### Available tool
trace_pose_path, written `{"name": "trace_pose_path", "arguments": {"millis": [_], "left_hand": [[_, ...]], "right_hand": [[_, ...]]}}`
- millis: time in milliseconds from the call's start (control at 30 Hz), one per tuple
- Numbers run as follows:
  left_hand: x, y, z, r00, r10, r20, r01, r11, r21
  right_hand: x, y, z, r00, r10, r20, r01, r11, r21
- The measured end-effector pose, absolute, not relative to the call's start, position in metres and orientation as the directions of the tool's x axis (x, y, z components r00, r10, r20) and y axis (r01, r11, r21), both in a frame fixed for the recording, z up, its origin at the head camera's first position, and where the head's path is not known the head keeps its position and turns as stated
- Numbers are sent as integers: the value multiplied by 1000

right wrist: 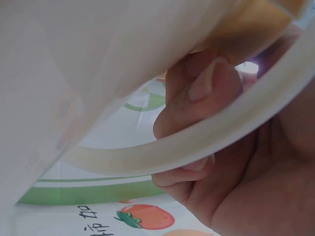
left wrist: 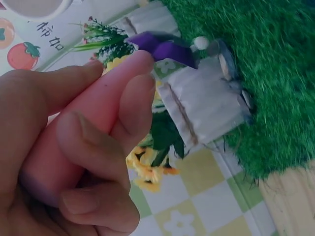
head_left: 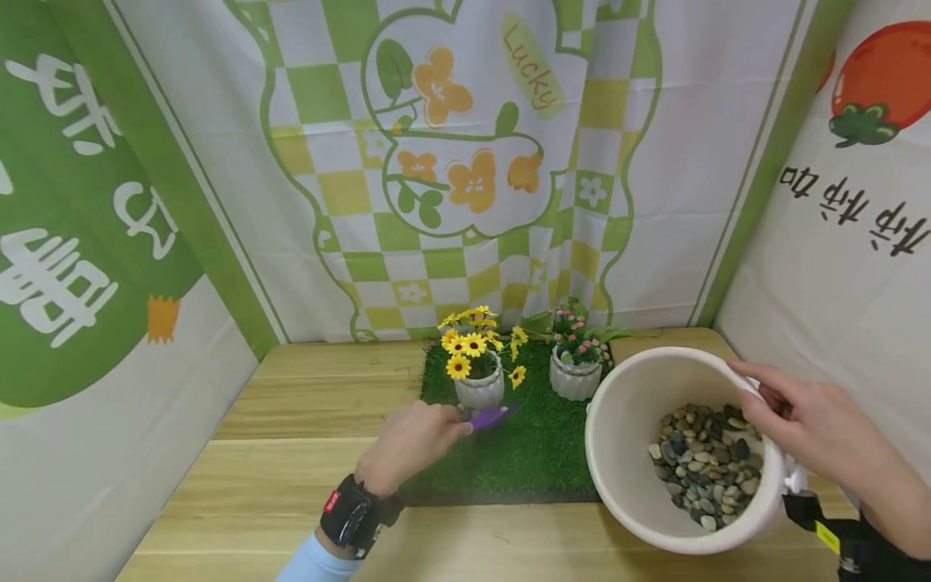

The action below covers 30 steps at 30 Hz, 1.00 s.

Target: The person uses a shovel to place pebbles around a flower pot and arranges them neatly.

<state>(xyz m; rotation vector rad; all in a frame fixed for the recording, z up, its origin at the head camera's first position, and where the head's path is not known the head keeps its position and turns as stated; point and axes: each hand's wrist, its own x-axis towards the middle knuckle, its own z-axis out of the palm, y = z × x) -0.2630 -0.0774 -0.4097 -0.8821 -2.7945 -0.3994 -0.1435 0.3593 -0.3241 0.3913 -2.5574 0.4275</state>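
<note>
My left hand [head_left: 414, 444] grips the pink handle of a small toy trowel [left wrist: 98, 110]. The trowel's purple blade [head_left: 489, 417] is close in front of the white pot [head_left: 480, 391] of yellow flowers, over green artificial turf [head_left: 538, 465]. A few pebbles [left wrist: 226, 66] lie along the base of this pot in the left wrist view. On the right, my right hand [head_left: 818, 416] holds the rim of a cream bucket [head_left: 621, 432], which tilts its mouth toward me. Inside the bucket is a heap of mixed grey and tan pebbles [head_left: 705, 469]. The bucket's curved handle [right wrist: 197, 142] crosses the right hand's fingers.
A second white pot [head_left: 575, 378] with pink flowers stands on the turf, just left of the bucket. All of this is on a wooden table [head_left: 291, 453]. Printed cloth [head_left: 320, 186] hangs behind the table and along both sides.
</note>
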Motion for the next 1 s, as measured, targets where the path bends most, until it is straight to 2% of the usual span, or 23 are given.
{"name": "trace_pose_path", "arguments": {"millis": [267,667,833,1000], "left_hand": [[-259,-73,-412,-821,507,264,562,801,206],[-246,-68,-404,-764,530,368,621,759,198],[-242,-67,-405,-762,535,365,630,742,229],[-234,-67,-406,-777,543,319,624,734,269]], "right_hand": [[-145,358,-323,-843,-185,506,-342,909,-238],[-143,359,-322,-847,-177,501,-330,914,-235],[-144,358,-321,-855,-172,490,-320,917,-236],[-144,356,-323,-822,-212,528,-373,902,-218]]}}
